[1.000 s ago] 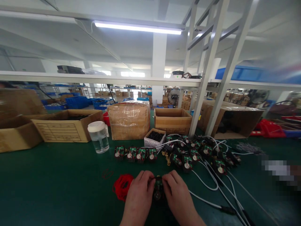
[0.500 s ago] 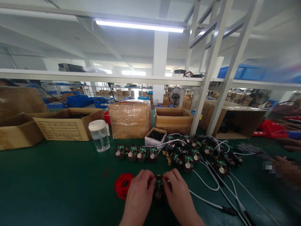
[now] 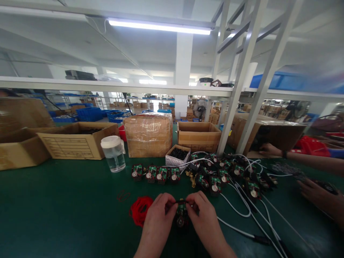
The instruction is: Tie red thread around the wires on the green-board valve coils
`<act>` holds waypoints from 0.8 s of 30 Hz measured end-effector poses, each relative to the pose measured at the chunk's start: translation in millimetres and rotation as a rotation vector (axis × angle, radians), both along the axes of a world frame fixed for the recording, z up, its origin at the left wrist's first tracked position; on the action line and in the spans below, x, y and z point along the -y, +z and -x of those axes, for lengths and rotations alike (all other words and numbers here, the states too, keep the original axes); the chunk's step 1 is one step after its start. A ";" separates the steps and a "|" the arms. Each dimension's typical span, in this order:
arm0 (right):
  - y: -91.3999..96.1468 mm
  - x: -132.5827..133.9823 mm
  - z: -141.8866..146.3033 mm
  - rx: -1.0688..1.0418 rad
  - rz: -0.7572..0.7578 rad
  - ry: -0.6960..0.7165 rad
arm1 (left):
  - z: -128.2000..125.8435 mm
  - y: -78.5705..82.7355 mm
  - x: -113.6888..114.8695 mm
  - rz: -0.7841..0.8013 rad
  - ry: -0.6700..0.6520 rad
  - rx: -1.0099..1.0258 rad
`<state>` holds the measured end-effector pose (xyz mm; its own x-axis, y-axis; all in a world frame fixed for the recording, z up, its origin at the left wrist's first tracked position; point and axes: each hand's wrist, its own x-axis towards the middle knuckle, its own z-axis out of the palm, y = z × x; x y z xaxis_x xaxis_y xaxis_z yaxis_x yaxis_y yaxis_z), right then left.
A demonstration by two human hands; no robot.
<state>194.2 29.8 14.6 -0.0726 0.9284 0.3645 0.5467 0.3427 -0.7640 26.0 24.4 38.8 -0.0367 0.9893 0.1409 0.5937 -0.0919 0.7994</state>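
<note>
My left hand (image 3: 158, 218) and my right hand (image 3: 202, 216) pinch the top of one small dark component (image 3: 180, 215) with a green board and a round metal face, held just above the green table (image 3: 67, 211). A pile of red rubber bands (image 3: 139, 211) lies right beside my left hand. A row of the same components (image 3: 156, 173) stands further back. A heap of more components with white cables (image 3: 231, 175) spreads to the right of them.
A clear water jug with a white lid (image 3: 113, 153) stands at mid-left. Cardboard boxes (image 3: 148, 135) line the back, with a small box of black parts (image 3: 176, 156). A co-worker's hands (image 3: 319, 195) reach in at the right. A slanted metal frame post (image 3: 236, 93) rises behind the heap.
My fingers have shifted slightly on the component's top. The co-worker's hands at the right have come further into view, one reaching toward the box behind the heap.
</note>
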 end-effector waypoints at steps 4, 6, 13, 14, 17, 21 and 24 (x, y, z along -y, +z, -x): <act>1.5 -1.4 0.0 -0.045 0.012 0.008 | 1.6 -0.3 -1.6 0.021 -0.002 0.044; 1.6 -2.4 -0.5 -0.062 0.008 0.003 | 3.0 0.2 -2.2 0.034 -0.011 0.058; 2.1 -5.1 1.7 -0.064 0.012 -0.012 | 2.6 1.0 -2.2 0.058 0.005 0.076; 1.8 -5.5 2.2 -0.064 0.011 -0.014 | 2.8 1.0 -2.1 0.062 0.002 0.085; 0.2 -7.2 2.3 -0.071 0.015 -0.013 | 5.9 1.0 -2.4 0.087 -0.016 0.118; -3.3 -10.0 -0.3 -0.080 0.053 0.023 | 11.7 0.5 -4.5 0.158 -0.042 0.176; -6.7 -11.9 -1.5 -0.097 0.071 0.029 | 10.9 -2.3 -6.4 0.173 -0.058 0.192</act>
<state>195.8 41.7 7.9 -0.0674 0.9502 0.3044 0.4592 0.3004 -0.8360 15.0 30.8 36.5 0.0111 0.9993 -0.0350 0.4270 0.0269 0.9039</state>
